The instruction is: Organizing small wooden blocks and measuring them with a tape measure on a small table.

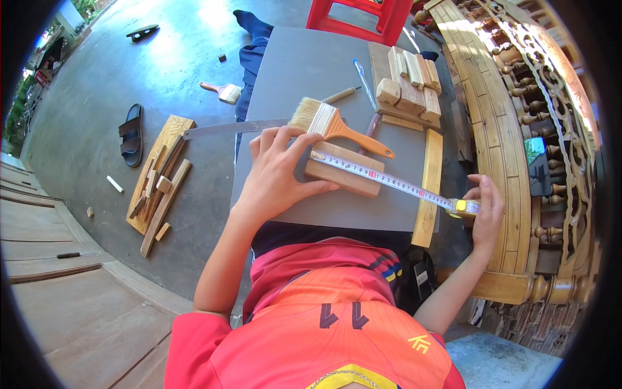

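Note:
A block of brown wood (343, 182) lies on the grey board (285, 78) in front of me. My left hand (278, 170) grips the block's left end, thumb along the near edge and fingers on the far side. A white tape measure blade (382, 177) runs across the block's top from that end to the right. My right hand (489, 211) holds the yellow tape measure case (465, 207) beyond the board's right edge. Just past the block lies a paintbrush (334, 124) with an orange handle, close to my left fingers.
Stacked wood pieces (411, 81), a blue pen (364, 81) and a flat wooden strip (429, 188) rest on the board. Left on the floor are wood offcuts (165, 185), a sandal (131, 136) and another brush (223, 92). A red stool (359, 19) stands beyond; a wooden bench (495, 142) is at right.

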The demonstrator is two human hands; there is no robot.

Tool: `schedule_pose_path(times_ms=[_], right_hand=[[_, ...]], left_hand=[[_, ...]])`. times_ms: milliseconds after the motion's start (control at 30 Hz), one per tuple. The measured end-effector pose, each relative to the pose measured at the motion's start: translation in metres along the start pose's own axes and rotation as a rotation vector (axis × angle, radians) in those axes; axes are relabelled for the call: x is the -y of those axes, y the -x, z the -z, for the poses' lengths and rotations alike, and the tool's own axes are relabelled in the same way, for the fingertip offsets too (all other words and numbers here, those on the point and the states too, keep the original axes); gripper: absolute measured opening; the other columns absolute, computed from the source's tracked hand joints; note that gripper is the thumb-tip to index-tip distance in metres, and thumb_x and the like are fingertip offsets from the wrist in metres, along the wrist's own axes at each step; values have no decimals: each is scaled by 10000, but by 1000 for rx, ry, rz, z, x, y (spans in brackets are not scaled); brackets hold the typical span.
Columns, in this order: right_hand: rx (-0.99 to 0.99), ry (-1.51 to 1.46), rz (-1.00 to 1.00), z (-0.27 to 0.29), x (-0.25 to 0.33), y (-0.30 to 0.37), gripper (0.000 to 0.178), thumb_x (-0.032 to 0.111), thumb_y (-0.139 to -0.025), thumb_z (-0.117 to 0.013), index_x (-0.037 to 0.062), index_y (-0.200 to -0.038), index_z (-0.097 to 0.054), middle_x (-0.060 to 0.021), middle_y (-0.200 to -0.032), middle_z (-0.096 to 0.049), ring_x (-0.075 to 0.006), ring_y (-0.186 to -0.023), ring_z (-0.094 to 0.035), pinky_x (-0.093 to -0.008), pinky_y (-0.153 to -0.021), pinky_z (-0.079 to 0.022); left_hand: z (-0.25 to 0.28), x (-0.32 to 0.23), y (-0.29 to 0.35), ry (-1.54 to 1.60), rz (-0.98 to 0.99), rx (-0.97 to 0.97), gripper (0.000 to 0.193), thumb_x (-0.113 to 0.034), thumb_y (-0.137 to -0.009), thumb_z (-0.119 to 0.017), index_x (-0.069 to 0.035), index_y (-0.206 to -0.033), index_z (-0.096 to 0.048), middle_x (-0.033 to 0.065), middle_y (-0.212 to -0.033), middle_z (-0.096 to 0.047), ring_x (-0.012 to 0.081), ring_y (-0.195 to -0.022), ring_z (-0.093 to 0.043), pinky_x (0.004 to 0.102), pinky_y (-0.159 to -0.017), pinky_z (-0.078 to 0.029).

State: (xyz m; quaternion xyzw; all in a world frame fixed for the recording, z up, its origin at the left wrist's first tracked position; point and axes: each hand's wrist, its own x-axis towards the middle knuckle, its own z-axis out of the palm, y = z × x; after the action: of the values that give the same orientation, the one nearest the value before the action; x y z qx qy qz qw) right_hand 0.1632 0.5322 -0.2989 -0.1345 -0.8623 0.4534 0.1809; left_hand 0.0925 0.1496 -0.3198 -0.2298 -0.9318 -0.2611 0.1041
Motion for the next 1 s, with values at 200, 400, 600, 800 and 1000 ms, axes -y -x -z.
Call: schedule_pose_path(times_ms=[200,400,600,800,1000], right_hand=[[-5,0,20,4,3,-1,481,429,-1045,-490,5,-1091,-710,-29,-719,-583,-101,-707,-587,-260,-686,-448],[-13,-14,34,2,0,-2,438,388,-1054,-493,5,-1068,-706,-22,-703,-564,-93,-682,-563,-257,-653,-427],[1,-4,15,-1,-4,-2,434,384,-1054,-494,7,-1058,-707,-26,-694,-566,-93,-676,-561,-259,-646,-425],[12,20,-10,-2,-8,-3,456,400,-1048,-490,6,-1066,-718,-34,-696,-578,-104,-690,-577,-263,-673,-443],[9,18,23,-5,-8,-5,428,379,-1054,-489,12,-1056,-709,-27,-688,-566,-98,-672,-558,-265,-636,-421]], left_hand=[[1,-1,0,8,23,-9,772,-508,-666,-880,-189,-1315,-609,74,-1311,-553,306,-1298,-412,458,-1126,-277],[1,0,0,-4,-2,2,731,-537,-731,-832,-166,-1314,-591,105,-1311,-543,326,-1303,-401,464,-1121,-259],[1,1,1,-1,-4,4,730,-537,-733,-831,-162,-1310,-590,109,-1309,-546,327,-1302,-402,464,-1122,-263],[1,0,-1,-1,0,13,734,-540,-732,-831,-159,-1311,-589,110,-1313,-548,329,-1300,-406,462,-1122,-265],[1,2,-3,5,-9,-6,734,-543,-728,-831,-160,-1306,-590,111,-1306,-551,330,-1289,-415,463,-1109,-272]])
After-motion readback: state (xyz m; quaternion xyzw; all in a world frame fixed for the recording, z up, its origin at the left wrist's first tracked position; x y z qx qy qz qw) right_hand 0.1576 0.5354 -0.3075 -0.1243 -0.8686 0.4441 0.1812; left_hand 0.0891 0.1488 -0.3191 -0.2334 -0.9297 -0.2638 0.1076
